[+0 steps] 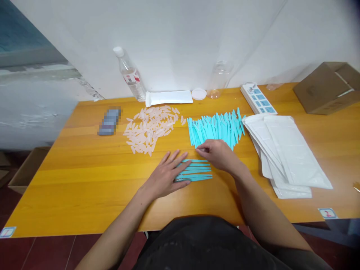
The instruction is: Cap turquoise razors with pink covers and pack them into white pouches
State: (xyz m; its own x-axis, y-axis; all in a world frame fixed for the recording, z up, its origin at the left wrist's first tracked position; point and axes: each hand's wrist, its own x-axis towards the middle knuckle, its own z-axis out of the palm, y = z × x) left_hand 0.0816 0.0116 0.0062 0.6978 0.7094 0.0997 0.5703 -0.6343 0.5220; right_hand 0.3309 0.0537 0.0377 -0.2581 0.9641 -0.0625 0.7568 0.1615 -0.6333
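Observation:
My left hand lies flat with its fingers spread over the left ends of a row of slim turquoise eyebrow razors. Their tapered ends point right, side by side on the wooden table. Just right of that row, my right hand is closed in a pinch at the front edge of a dense turquoise razor pile. Whatever is between its fingertips is too hidden to make out. Beyond my left hand is a loose heap of small pale pink blade caps.
White plastic bags are stacked to the right. Along the wall stand a labelled bottle, a white packet, a round lid, a clear jar, a power strip and a cardboard box. A blurred-out phone-like object lies left.

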